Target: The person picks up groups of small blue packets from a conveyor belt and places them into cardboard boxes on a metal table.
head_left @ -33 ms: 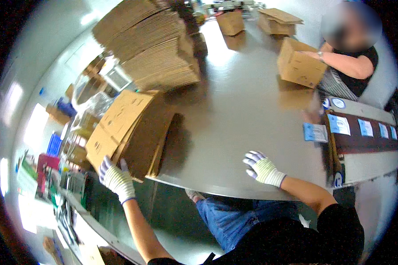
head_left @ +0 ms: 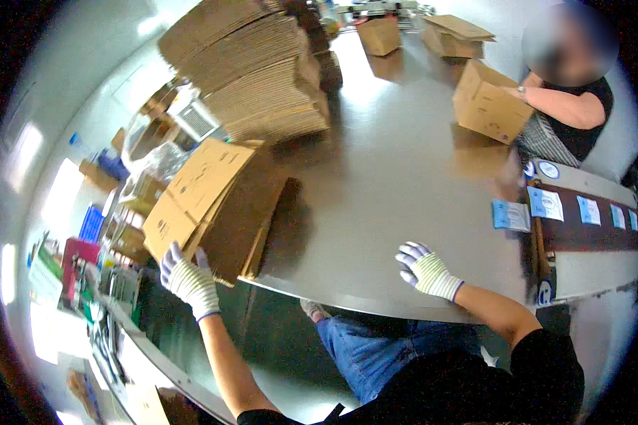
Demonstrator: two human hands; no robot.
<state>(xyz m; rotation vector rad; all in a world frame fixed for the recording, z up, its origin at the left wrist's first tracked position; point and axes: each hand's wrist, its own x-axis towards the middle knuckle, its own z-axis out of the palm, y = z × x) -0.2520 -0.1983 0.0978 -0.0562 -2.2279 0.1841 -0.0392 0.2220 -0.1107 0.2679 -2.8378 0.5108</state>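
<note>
Nothing has visibly moved since the earlier frame: both hands and the cartons keep their places. Left hand (head_left: 188, 280), in a white knitted glove, rests its spread, unclamped grip against the near lower corner of the leaning bundle of flattened brown corrugated cartons (head_left: 209, 205). That bundle stands on edge at the left rim of the grey counter (head_left: 404, 191), its long axis running from the hand up and away. Right hand (head_left: 427, 269), likewise gloved, lies open and empty on the counter, well apart to the right; the left hand is the nearer. Beyond stands a tall stack of flat brown cartons (head_left: 255, 71). Across the counter, another person's forearm (head_left: 556, 106) rests on an erected brown carton (head_left: 485, 105).
</note>
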